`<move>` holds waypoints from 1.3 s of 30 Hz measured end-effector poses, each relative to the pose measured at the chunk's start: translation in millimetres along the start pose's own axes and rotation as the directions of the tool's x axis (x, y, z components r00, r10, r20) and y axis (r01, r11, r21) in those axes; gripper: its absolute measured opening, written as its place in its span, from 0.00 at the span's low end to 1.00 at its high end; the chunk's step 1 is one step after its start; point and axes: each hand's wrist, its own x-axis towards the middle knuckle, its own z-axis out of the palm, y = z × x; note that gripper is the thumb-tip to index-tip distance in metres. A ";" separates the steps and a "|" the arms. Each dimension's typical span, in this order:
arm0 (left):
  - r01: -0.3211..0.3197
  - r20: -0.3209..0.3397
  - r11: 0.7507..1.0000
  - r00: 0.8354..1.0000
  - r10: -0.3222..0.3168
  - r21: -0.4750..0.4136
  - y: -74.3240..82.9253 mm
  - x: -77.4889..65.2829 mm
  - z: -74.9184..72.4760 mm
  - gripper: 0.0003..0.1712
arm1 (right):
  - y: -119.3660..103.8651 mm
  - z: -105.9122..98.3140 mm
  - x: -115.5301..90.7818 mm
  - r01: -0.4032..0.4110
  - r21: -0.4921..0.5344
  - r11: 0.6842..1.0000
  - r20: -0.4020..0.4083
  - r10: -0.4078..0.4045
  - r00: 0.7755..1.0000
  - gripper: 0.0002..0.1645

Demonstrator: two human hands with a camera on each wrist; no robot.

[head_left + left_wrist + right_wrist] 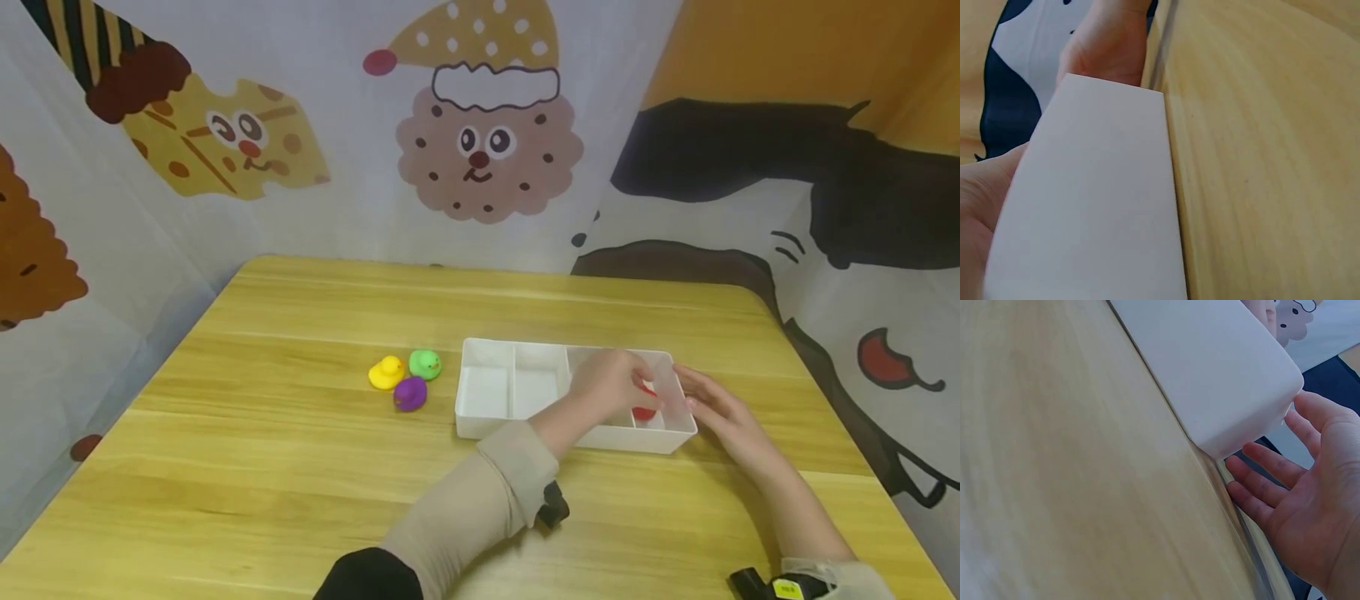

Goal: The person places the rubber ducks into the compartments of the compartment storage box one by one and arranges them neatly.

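A long white box (487, 429) with several compartments stands on the table. My left hand (609, 379) reaches over its front wall into the right end and pinches a small red toy (643, 412), mostly hidden by the fingers. In the left wrist view, the outer wall of the box hides most of that hand. My right hand (723, 417) is at the box's right end, its fingertips (1313, 406) against the end wall and its fingers loosely spread. Left of the box sit a yellow duck (386, 373), a green duck (425, 365) and a purple duck (410, 394).
The wooden table (262, 467) reaches back to a printed cloth (300, 225) with cartoon figures, which hangs behind it and at the sides. Dividers (513, 379) split the box across its width. Dark wrist devices (553, 506) sit at both sleeves.
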 end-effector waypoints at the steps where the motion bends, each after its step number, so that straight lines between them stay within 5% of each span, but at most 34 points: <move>1: -0.005 -0.002 1.000 1.000 0.005 -0.012 -0.4 -1.1 -1.6 0.21 | 0.1 -0.1 -0.1 0.000 -0.001 1.000 -0.002 0.000 1.000 0.28; 13: -0.076 -0.071 0.985 0.995 0.066 -0.156 1.7 -25.5 -29.4 0.22 | -1.3 0.1 -1.4 -0.001 -0.013 1.000 -0.003 0.001 1.000 0.28; 23: -0.186 -0.131 0.944 0.979 0.155 -0.272 -4.7 -50.0 -54.0 0.22 | -4.4 0.5 -0.4 -0.027 -0.076 0.997 -0.005 0.027 1.000 0.28; 39: -0.157 -0.180 0.902 0.980 0.091 -0.401 -34.6 -96.2 -85.6 0.19 | -4.3 1.3 -1.2 -0.044 -0.082 0.996 -0.021 0.043 0.999 0.28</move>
